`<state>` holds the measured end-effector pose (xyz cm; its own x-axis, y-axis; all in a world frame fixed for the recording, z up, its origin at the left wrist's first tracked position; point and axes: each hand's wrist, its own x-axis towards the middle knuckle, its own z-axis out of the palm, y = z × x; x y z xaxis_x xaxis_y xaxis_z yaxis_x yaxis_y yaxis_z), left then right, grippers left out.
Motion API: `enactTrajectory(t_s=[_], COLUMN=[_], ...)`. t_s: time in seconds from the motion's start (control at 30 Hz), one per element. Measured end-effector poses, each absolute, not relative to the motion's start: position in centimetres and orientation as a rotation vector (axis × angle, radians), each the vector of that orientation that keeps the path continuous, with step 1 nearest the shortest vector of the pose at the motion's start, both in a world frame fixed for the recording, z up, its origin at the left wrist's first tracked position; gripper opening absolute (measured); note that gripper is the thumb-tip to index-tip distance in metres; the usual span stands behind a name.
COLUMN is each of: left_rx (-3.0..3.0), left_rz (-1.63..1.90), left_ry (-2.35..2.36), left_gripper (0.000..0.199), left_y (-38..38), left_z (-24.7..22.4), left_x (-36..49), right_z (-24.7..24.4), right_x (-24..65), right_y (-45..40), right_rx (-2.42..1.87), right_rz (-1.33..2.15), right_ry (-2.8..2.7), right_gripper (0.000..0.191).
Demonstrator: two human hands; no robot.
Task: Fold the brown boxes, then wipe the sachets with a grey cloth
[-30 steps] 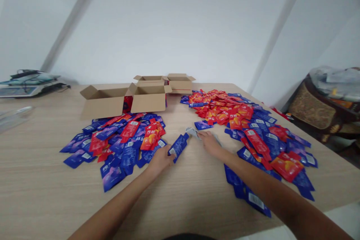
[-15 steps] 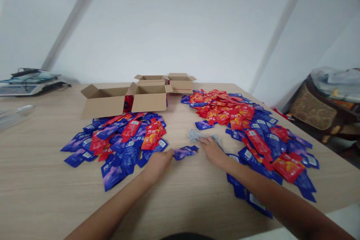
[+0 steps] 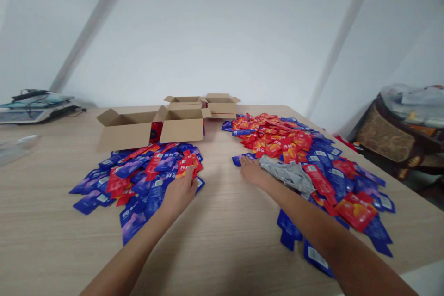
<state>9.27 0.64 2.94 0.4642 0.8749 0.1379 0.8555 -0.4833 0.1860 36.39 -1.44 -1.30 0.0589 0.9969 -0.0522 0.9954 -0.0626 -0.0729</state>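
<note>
My left hand is at the near right side of the left pile of packets. Its fingers are curled beside a red packet; what they hold, if anything, is hidden. My right hand reaches to the middle of the table, its fingers lying flat on a blue packet. A crumpled grey cloth lies just right of that hand, partly over the right pile. Flat red and blue packets with printed fronts make up both piles, the right one being larger.
Several open cardboard boxes stand behind the left pile, flaps spread. A flat device with items on top sits at the far left, near a clear plastic thing. A patterned chair carrying bags stands beyond the table's right edge.
My left hand has moved left to the pile, and the blue packet it held no longer shows. My right hand has left the cloth, now farther right, and touches another blue packet.
</note>
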Motion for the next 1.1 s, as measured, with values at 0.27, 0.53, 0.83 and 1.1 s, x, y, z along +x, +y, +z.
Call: enactTrajectory(t_s=[0.27, 0.53, 0.83, 1.1], left_rx=[2.870, 2.894, 2.943, 2.400], left_rz=[0.276, 0.130, -0.083, 0.214], left_ry=[1.039, 1.094, 0.985, 1.083], left_gripper=[0.054, 0.051, 0.035, 0.028], left_y=[-1.6, -2.8, -3.0, -1.3], left_z=[-2.4, -2.9, -2.4, -1.7], left_x=[13.8, 16.0, 18.9, 16.2], right_z=[-1.2, -1.0, -3.2, -2.7], right_x=[37.6, 43.6, 31.3, 42.3], right_y=[-8.2, -8.2, -7.1, -5.7], right_rx=[-2.406, -2.461, -1.821, -2.200], right_rz=[0.020, -0.121, -0.011, 0.121], right_ry=[-2.030, -1.938, -2.227, -1.801], right_gripper=[0.059, 0.054, 0.044, 0.054])
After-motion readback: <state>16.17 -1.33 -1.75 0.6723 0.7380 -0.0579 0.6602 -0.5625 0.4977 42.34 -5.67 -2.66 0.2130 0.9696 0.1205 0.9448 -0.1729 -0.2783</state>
